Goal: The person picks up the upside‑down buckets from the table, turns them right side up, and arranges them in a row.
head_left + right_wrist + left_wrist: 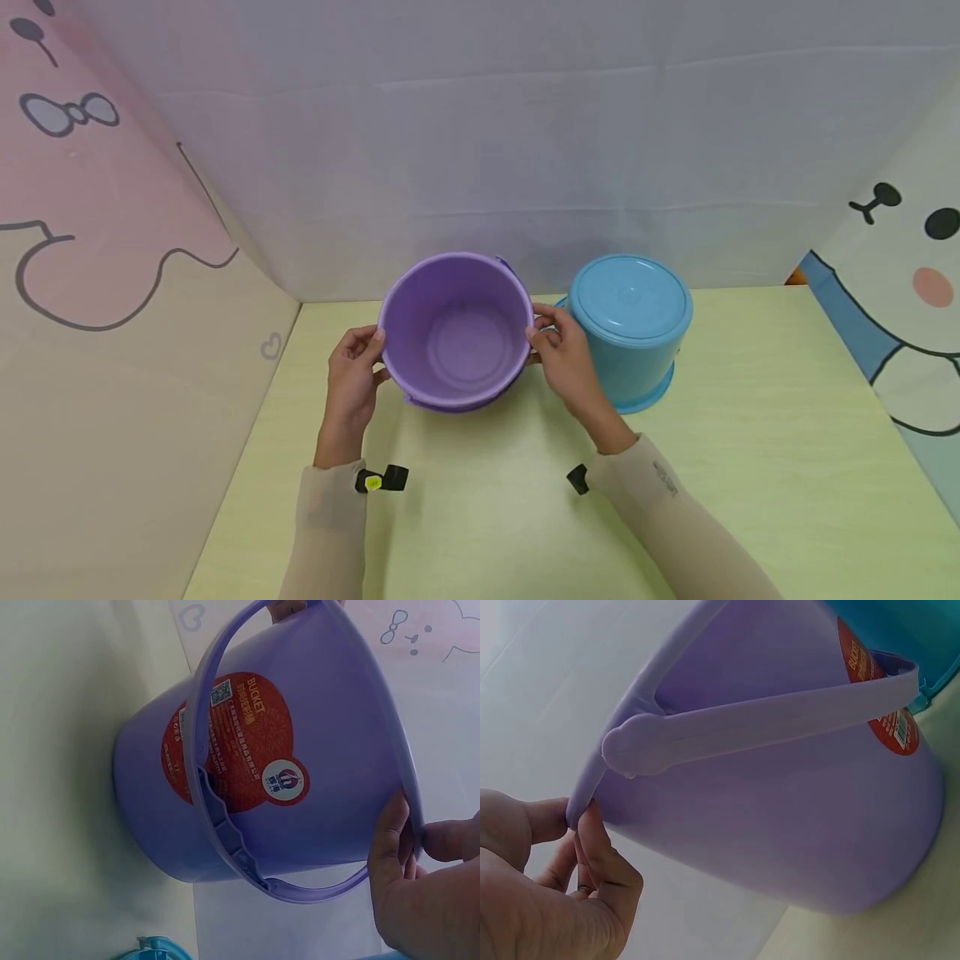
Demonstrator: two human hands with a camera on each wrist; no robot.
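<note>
Purple bucket (pixel 468 333) sits between our hands, left hand (pixel 352 375) and right hand (pixel 566 358) each pinching its rim; its mouth faces us, long axis running down and away from the grip. Right hand is nearer the upturned blue bucket (pixel 630 362) just beside it; tabletop (pixel 465 508) gives room toward us; cloth (pixel 480 150) hangs beyond.

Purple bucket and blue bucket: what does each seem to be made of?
Purple bucket: probably moulded plastic, satin finish; the smooth, evenly coloured wall and soft highlights suggest it. Blue bucket: likely plastic too, perhaps glossier, judging by highlights on its upturned base.
</note>
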